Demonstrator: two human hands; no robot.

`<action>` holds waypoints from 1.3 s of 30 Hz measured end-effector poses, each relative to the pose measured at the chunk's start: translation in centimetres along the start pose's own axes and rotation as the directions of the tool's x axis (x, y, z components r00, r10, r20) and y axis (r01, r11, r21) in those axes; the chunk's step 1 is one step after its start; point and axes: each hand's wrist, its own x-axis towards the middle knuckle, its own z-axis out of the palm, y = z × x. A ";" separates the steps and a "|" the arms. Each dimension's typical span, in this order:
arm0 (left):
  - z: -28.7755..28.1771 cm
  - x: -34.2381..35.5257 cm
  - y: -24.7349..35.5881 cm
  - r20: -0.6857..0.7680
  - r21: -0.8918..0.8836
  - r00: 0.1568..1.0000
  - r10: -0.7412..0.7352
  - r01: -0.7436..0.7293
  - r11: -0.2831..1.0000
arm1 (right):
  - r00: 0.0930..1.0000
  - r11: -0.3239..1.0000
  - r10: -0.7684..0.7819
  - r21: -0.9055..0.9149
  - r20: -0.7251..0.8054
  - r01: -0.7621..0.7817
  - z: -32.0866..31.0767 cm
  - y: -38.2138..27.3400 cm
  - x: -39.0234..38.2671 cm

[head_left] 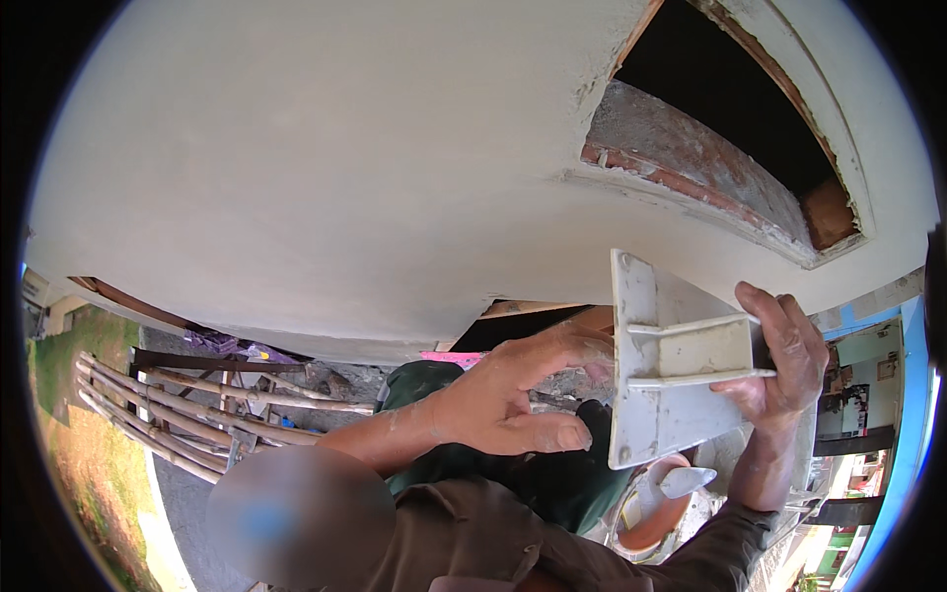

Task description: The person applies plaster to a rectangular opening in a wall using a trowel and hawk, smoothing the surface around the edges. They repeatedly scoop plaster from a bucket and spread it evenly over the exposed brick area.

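My right hand [784,365] grips a pale plastic plastering float [656,424] by its handle, its ribbed back side turned to me. Smears of plaster mark the float. My left hand [508,395] is beside the float's left edge, thumb and fingers apart. Its fingertips reach close to that edge, and I cannot tell whether they touch it. Ahead of both hands spreads a smooth, whitish plastered wall [326,178]. Below the float stands an orange-brown bucket [646,533] with whitish residue, and a pale, pointed blade-like piece [688,481] lies at its rim.
A rectangular opening [691,148] with rough edges cuts the wall at upper right; a smaller dark gap [518,321] lies below centre. Several wooden poles [197,414] extend at the left, near purple material [219,342]. A blue post [917,365] stands at far right.
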 end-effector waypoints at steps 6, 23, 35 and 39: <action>-2.5 -1.2 1.3 -0.112 0.031 0.992 0.058 -0.055 0.998 | 0.999 0.999 0.008 0.039 0.031 -0.009 1.4 -2.0 5.3; -2.4 -5.7 -2.8 -0.182 -0.057 0.932 -0.312 0.307 0.950 | 1.000 0.999 -0.018 0.041 -0.001 0.018 2.3 -1.9 7.1; -1.9 -7.0 -3.3 -0.218 -0.069 0.885 -0.411 0.406 0.911 | 0.997 0.996 -0.073 -0.044 -0.025 0.071 0.1 0.6 4.7; -1.4 -6.9 -4.4 -0.160 -0.047 0.916 -0.369 0.366 0.929 | 0.999 1.000 0.028 0.010 0.021 -0.028 0.6 -0.5 4.7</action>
